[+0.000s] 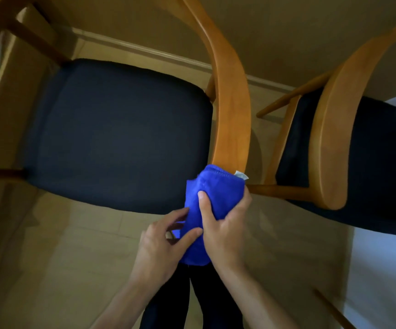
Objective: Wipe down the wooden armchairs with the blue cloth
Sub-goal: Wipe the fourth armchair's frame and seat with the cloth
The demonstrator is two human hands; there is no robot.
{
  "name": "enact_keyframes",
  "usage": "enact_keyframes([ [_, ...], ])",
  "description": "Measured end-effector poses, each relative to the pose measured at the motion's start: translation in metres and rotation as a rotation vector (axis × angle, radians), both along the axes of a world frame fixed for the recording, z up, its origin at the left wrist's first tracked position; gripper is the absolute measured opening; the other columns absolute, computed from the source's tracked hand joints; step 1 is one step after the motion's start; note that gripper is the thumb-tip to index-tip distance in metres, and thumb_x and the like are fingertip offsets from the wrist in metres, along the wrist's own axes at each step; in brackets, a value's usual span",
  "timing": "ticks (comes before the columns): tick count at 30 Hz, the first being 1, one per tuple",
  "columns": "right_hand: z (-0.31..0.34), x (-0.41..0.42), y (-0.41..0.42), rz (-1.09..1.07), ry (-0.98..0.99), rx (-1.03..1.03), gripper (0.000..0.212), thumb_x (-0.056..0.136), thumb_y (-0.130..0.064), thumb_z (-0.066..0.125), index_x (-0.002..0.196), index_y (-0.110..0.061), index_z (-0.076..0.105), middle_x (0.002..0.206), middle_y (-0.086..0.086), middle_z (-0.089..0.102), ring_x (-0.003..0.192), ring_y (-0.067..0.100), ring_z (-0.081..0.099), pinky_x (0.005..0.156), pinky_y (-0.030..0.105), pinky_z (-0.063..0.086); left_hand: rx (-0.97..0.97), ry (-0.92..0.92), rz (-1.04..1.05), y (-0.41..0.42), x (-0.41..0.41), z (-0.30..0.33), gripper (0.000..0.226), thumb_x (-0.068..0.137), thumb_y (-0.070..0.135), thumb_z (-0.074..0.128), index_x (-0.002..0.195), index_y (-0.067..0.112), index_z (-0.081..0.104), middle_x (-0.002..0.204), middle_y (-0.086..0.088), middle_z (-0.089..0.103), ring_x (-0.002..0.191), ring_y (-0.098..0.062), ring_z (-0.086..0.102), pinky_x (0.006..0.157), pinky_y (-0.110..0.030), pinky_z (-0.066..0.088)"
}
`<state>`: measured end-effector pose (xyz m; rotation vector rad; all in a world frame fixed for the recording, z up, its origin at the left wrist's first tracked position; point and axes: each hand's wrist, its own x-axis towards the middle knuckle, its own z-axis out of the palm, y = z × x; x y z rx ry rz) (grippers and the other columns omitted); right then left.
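Cloth [212, 198], blue and bunched, sat over the near end of the armrest [233, 110] of the left armchair [121, 136], covering the tip of that curved wooden piece. A small white tag [241, 175] stuck out at its far right corner. My right hand [223, 226] was clamped on the cloth, thumb pressed across its near face and the fingers wrapped round the right side, out of my sight. My left hand [162, 243] pinched the cloth's lower left edge between thumb and fingers, with a fold of blue showing between them. The two hands touched each other at the cloth.

I saw the dark seat [111, 138] of the left armchair filling the middle of the view, to the left of the armrest. A second armchair [370, 162] stood just beside it on the right, its own wooden armrest [330, 143] curving near and far, and its dark seat running off the right edge. The two armrests were near each other but apart. Beneath everything lay a pale floor [61, 245], and a skirting board [144, 49] ran along the far wall. Dark trouser legs [206, 300] showed below my hands at the near edge.
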<state>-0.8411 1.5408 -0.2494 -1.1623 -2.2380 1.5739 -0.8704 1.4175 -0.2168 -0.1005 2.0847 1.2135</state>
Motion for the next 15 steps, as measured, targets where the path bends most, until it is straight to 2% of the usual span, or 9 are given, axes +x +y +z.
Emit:
enact_keyframes([
  [3, 0.002, -0.012, 0.011, -0.006, -0.006, -0.034, 0.074, 0.079, -0.062, 0.068, 0.138, -0.037, 0.031, 0.119, -0.029, 0.054, 0.103, -0.010, 0.059, 0.077, 0.006, 0.048, 0.037, 0.034, 0.037, 0.010, -0.006, 0.000, 0.060, 0.070, 0.053, 0.068, 0.123, 0.024, 0.065, 0.108, 0.012, 0.070, 0.100, 0.000, 0.064, 0.079, -0.034, 0.058],
  [6, 0.001, -0.042, 0.036, 0.004, 0.028, -0.055, 0.074, 0.079, -0.056, 0.073, 0.137, -0.034, 0.035, 0.124, -0.022, 0.057, 0.108, -0.001, 0.061, 0.085, 0.017, 0.053, 0.030, 0.151, 0.061, 0.034, -0.029, -0.002, 0.036, 0.079, 0.037, 0.075, 0.111, 0.022, 0.072, 0.097, 0.014, 0.073, 0.093, 0.003, 0.066, 0.081, -0.032, 0.057],
  [8, 0.000, -0.072, 0.060, 0.024, 0.006, -0.038, 0.074, 0.076, -0.059, 0.075, 0.134, -0.033, 0.038, 0.119, -0.016, 0.060, 0.102, 0.002, 0.064, 0.079, 0.016, 0.055, 0.016, 0.224, 0.063, 0.055, -0.053, -0.005, 0.026, 0.081, 0.036, 0.075, 0.103, 0.024, 0.073, 0.090, 0.016, 0.073, 0.087, 0.004, 0.067, 0.081, -0.030, 0.056],
  [10, 0.000, -0.106, 0.085, 0.093, -0.040, 0.028, 0.072, 0.074, -0.062, 0.074, 0.130, -0.030, 0.041, 0.111, -0.016, 0.062, 0.093, 0.000, 0.065, 0.073, 0.016, 0.056, 0.013, 0.267, 0.073, 0.078, -0.080, -0.009, 0.026, 0.082, 0.039, 0.072, 0.103, 0.024, 0.073, 0.091, 0.015, 0.073, 0.086, 0.002, 0.067, 0.079, -0.029, 0.057],
  [12, 0.002, -0.136, 0.104, 0.178, -0.094, 0.104, 0.073, 0.074, -0.067, 0.070, 0.129, -0.027, 0.041, 0.108, -0.013, 0.063, 0.088, 0.003, 0.065, 0.073, 0.029, 0.061, 0.018, 0.290, 0.094, 0.098, -0.103, -0.011, 0.031, 0.083, 0.041, 0.071, 0.109, 0.024, 0.071, 0.095, 0.013, 0.072, 0.086, 0.002, 0.066, 0.077, -0.026, 0.058],
  [13, 0.004, -0.149, 0.111, 0.210, -0.113, 0.138, 0.077, 0.075, -0.069, 0.067, 0.131, -0.025, 0.039, 0.112, -0.010, 0.062, 0.090, 0.007, 0.065, 0.073, 0.034, 0.061, 0.022, 0.291, 0.109, 0.105, -0.113, -0.011, 0.033, 0.083, 0.042, 0.071, 0.111, 0.024, 0.070, 0.097, 0.013, 0.071, 0.087, 0.003, 0.065, 0.076, -0.023, 0.058],
  [15, 0.007, -0.161, 0.114, 0.255, -0.170, 0.231, 0.093, 0.077, -0.073, 0.061, 0.147, -0.022, 0.025, 0.135, 0.001, 0.052, 0.108, 0.017, 0.061, 0.081, 0.038, 0.059, 0.029, 0.274, 0.122, 0.109, -0.120, -0.014, 0.036, 0.084, 0.042, 0.070, 0.116, 0.025, 0.067, 0.100, 0.014, 0.070, 0.089, 0.004, 0.064, 0.077, -0.021, 0.057],
])
